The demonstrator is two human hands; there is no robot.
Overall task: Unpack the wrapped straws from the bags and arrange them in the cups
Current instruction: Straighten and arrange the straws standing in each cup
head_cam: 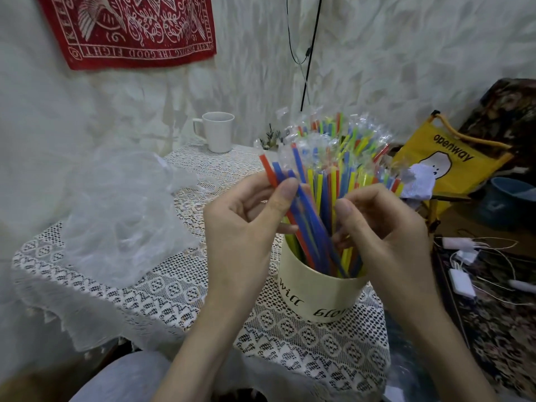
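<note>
- Head view: your left hand (246,227) is pinching a few blue and orange wrapped straws (324,187), and your right hand (385,233) is curling its fingers (345,207) round the yellow ones.
- The whole bunch is standing in the cream cup (319,297) on the lace-covered surface (174,285).
- They are looking light, bendy and slick in their film, so you should be gripping them mid-length, several together.
- The empty clear bag (121,213) is lying to your left, and the white mug (217,130) is waiting behind.

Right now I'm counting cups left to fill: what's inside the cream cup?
The cream cup holds wrapped straws, standing upright, blue, yellow, orange. Its bottom and the straws' lower ends are hidden by its wall.
</note>
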